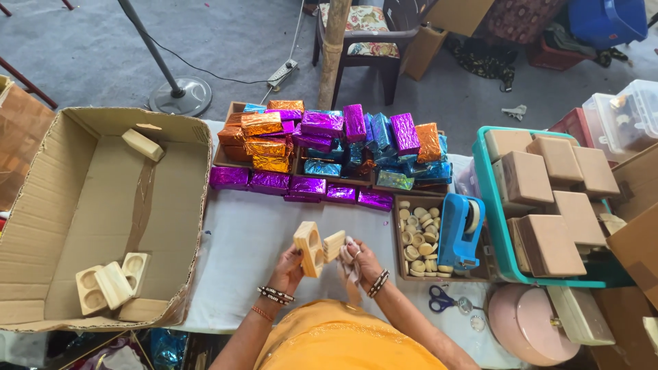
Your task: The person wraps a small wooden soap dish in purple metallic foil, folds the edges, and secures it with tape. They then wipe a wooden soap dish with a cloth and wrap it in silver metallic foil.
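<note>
Pale wood is what's in play: a small wooden block [309,248] with two round hollows sits upright in the left hand [290,268], fingers closed around its lower end, held just above the white-covered table [240,247] near the person's lap. The right hand [360,260] is wrapped around a second, smaller wooden piece [334,244] with a bit of cloth [351,270] bunched in the fingers, and that piece is touching the side of the block. Looks to me like wiping or fitting the two pieces together, somewhere mid-step. I'd guess the next move needs a steady grip on the block while the cloth hand works over it, then somewhere to put it down.

Around it: a big open cardboard box [82,205] on the left already has a few of the same wooden blocks [110,284] lying in it, so that's an easy reach. Straight ahead is a pile of foil-wrapped packets [322,147] in purple, orange and blue, close enough to get knocked if the hands go forward. To the right there's a tray of small round wooden discs [419,236], a blue tape dispenser [459,229] and blue-handled scissors [442,299]. Further right, a teal crate [488,199] stacked with brown boxes [541,199]. That right side is pretty crowded, the left is roomier.
</note>
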